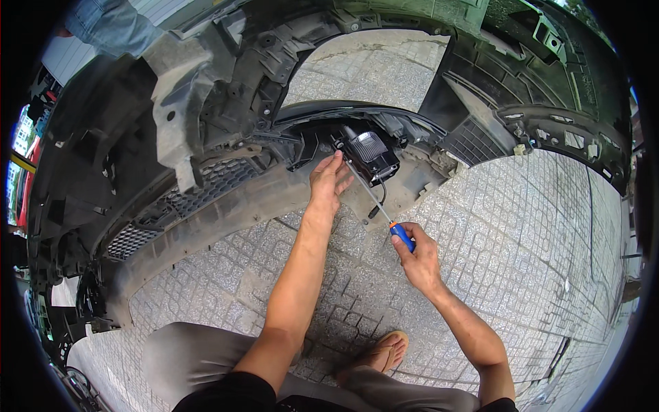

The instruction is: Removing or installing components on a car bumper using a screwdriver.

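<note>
A long screwdriver runs from my right hand (423,259), whose fingers are wrapped round its blue-and-orange handle (401,234), up to a mounting point beside a black lamp unit (367,150) with a ribbed lens. My left hand (328,180) is raised to that mounting point, fingertips pinched close to the screwdriver's tip; what they grip is too small to make out. A black cable with a connector (377,207) hangs from the unit. The unit sits on the inner side of a large dusty black car bumper (169,110).
The bumper's honeycomb grille (199,178) curves down to the left and a square-ribbed panel (473,141) lies right. Beneath is grey paving (528,240), with my knees and sandalled foot (388,353) below. Someone's jeans-clad leg (113,24) shows at the top left.
</note>
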A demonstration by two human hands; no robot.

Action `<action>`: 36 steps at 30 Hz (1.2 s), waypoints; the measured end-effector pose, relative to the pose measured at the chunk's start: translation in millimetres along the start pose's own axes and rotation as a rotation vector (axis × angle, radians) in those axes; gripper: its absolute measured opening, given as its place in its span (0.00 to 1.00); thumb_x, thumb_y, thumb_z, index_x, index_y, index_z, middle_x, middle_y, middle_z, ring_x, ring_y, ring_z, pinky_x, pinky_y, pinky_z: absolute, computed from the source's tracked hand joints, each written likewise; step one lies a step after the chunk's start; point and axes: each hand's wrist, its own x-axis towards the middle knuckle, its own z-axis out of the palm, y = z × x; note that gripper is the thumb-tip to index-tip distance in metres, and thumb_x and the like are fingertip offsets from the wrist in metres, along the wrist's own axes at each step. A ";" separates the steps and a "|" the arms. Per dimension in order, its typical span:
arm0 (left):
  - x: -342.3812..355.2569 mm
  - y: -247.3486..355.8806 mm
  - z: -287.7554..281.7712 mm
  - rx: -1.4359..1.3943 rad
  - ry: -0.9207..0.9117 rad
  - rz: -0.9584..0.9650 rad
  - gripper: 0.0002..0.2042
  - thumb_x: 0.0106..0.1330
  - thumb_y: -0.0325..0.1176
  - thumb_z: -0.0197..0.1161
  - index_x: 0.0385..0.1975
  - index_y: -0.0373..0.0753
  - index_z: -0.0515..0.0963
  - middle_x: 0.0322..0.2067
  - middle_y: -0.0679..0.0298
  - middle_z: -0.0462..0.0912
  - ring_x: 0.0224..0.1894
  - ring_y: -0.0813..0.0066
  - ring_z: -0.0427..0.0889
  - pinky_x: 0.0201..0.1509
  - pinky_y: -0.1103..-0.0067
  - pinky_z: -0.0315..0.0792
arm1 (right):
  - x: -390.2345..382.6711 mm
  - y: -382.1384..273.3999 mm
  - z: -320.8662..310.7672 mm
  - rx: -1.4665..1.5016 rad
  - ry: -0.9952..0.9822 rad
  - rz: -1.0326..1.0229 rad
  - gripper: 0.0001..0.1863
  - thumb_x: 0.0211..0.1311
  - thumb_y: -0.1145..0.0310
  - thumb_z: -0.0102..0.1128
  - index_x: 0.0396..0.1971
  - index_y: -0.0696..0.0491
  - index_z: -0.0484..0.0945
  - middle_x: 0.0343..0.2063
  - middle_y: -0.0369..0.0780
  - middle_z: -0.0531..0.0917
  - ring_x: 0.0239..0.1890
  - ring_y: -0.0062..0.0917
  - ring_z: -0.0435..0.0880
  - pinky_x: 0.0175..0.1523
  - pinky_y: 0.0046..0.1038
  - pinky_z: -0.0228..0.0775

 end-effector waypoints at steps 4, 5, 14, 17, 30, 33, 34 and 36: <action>4.3 -1.6 -0.1 -0.026 -0.073 0.005 0.17 0.74 0.42 0.63 0.52 0.36 0.76 0.46 0.58 0.85 0.54 0.61 0.83 0.57 0.60 0.79 | 3.2 6.7 -0.3 0.187 -0.064 0.159 0.16 0.68 0.62 0.66 0.47 0.57 0.79 0.30 0.42 0.84 0.27 0.27 0.79 0.35 0.31 0.71; 6.5 -2.3 -0.4 -0.023 -0.074 0.002 0.17 0.74 0.42 0.63 0.52 0.36 0.76 0.46 0.58 0.85 0.54 0.61 0.83 0.57 0.60 0.79 | 3.7 6.5 -0.5 0.188 -0.062 0.162 0.16 0.68 0.62 0.66 0.47 0.57 0.79 0.30 0.42 0.84 0.27 0.27 0.79 0.35 0.31 0.71; -18.5 2.7 23.0 -0.095 -0.188 -0.129 0.31 0.68 0.59 0.62 0.58 0.37 0.73 0.57 0.57 0.79 0.57 0.60 0.80 0.60 0.59 0.73 | 2.8 7.6 -5.8 0.321 -0.149 0.239 0.14 0.70 0.64 0.64 0.48 0.57 0.79 0.28 0.37 0.82 0.22 0.18 0.74 0.27 0.24 0.65; -32.0 5.5 42.9 0.118 -0.170 -0.117 0.37 0.60 0.63 0.70 0.59 0.38 0.75 0.54 0.60 0.81 0.54 0.65 0.81 0.58 0.59 0.74 | 9.6 11.2 -10.6 0.779 -0.356 0.494 0.14 0.76 0.65 0.55 0.47 0.61 0.79 0.27 0.37 0.82 0.18 0.12 0.67 0.22 0.20 0.56; -19.1 -23.9 47.0 0.018 -0.062 -0.027 0.28 0.58 0.53 0.72 0.49 0.37 0.79 0.40 0.61 0.86 0.41 0.69 0.87 0.43 0.67 0.83 | -3.8 0.8 8.1 -0.168 0.021 -0.128 0.22 0.64 0.67 0.67 0.56 0.61 0.78 0.26 0.49 0.80 0.24 0.41 0.80 0.33 0.37 0.72; -19.5 -27.1 50.5 -0.022 -0.070 -0.023 0.27 0.58 0.52 0.71 0.49 0.37 0.78 0.40 0.61 0.86 0.41 0.69 0.87 0.42 0.68 0.83 | -3.4 0.8 8.7 -0.201 0.072 -0.157 0.23 0.63 0.68 0.67 0.57 0.59 0.78 0.26 0.50 0.81 0.27 0.44 0.81 0.34 0.39 0.72; -19.8 -26.2 50.4 -0.020 -0.069 -0.022 0.27 0.58 0.52 0.71 0.49 0.37 0.78 0.40 0.61 0.86 0.41 0.69 0.87 0.42 0.68 0.83 | -1.7 -0.7 6.5 -0.167 0.033 -0.134 0.22 0.64 0.68 0.67 0.57 0.59 0.78 0.26 0.47 0.81 0.26 0.40 0.81 0.33 0.37 0.72; -21.2 -23.7 50.7 -0.021 -0.068 -0.040 0.26 0.58 0.52 0.71 0.49 0.39 0.78 0.41 0.62 0.86 0.41 0.69 0.87 0.44 0.66 0.82 | -1.3 1.9 2.9 -0.134 0.000 -0.111 0.22 0.66 0.67 0.66 0.57 0.59 0.78 0.25 0.45 0.81 0.25 0.35 0.80 0.32 0.34 0.72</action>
